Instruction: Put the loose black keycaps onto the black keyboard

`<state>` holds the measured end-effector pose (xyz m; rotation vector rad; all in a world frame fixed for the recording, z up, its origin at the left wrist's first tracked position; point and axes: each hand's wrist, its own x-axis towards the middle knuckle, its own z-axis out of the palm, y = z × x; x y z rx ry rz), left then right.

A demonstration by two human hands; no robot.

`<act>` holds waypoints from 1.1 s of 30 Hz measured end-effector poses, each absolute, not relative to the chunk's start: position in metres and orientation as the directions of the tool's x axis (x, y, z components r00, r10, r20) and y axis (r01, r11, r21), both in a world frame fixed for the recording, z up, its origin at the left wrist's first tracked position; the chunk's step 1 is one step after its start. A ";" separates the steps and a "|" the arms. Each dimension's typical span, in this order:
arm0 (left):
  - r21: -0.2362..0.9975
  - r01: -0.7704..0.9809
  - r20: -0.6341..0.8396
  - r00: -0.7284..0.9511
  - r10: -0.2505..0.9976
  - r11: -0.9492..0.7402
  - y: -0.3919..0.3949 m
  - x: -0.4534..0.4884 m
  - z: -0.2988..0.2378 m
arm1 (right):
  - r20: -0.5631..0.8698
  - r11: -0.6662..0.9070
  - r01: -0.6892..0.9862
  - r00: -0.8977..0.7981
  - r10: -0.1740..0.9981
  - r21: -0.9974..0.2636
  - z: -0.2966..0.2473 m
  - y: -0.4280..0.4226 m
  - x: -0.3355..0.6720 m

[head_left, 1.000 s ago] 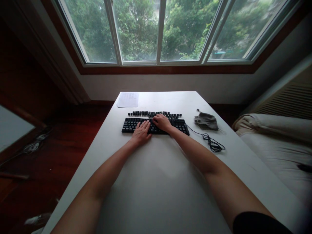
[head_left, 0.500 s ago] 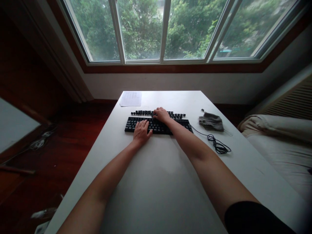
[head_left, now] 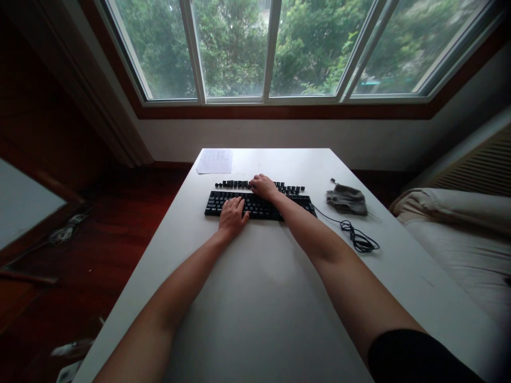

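Note:
A black keyboard [head_left: 213,201] lies across the white table in front of me. My left hand [head_left: 232,213] rests flat on its left-middle keys, fingers stretched out and thumb apart at the front edge. Behind the keyboard runs a row of loose black keycaps [head_left: 235,184]. Reaching over the keyboard's back edge, my right hand [head_left: 263,186] has its fingers bent and drawn together at that row. A small dark keycap shows at its fingertips, partly hidden by them. The hand and wrist also cover the middle of the row.
The keyboard's cable [head_left: 361,242] lies coiled on the right side of the white table [head_left: 247,298]. Beyond it is a crumpled grey cloth pouch [head_left: 346,199]. Printed paper [head_left: 215,161] lies at the back left corner. A couch [head_left: 451,234] stands to the right, below the window.
The view has shifted very slightly. Both hands keep nearly the same places, and the keyboard, keycaps and pouch lie as before.

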<state>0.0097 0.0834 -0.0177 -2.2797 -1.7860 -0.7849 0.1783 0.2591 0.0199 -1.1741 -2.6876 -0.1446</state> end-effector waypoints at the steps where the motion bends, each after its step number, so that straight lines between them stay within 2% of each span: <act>1: 0.203 0.936 0.480 0.162 0.862 -0.288 0.083 0.010 -0.018 | 0.243 0.685 0.728 -0.664 0.707 -0.002 0.022 0.256 0.180; 6: 0.196 0.933 0.476 0.179 0.861 -0.303 0.083 0.011 -0.018 | 0.272 0.719 0.690 -0.678 0.683 -0.085 0.029 0.233 0.194; 10: 0.178 0.935 0.478 0.190 0.858 -0.306 0.083 0.012 -0.018 | 0.176 0.740 0.648 -0.719 0.672 -0.180 0.033 0.219 0.204; 14: 0.174 0.936 0.477 0.193 0.858 -0.307 0.082 0.012 -0.018 | 0.100 0.751 0.629 -0.750 0.654 -0.202 0.037 0.213 0.209; 20: 0.179 0.933 0.477 0.193 0.857 -0.311 0.082 0.011 -0.017 | 0.060 0.761 0.636 -0.761 0.646 -0.125 0.046 0.207 0.203; 28: 0.191 0.932 0.469 0.190 0.863 -0.309 0.082 0.012 -0.016 | -0.012 0.741 0.669 -0.742 0.671 0.055 0.060 0.194 0.192; 33: 0.182 0.933 0.472 0.195 0.860 -0.312 0.081 0.012 -0.016 | -0.036 0.720 0.690 -0.719 0.694 0.073 0.066 0.187 0.190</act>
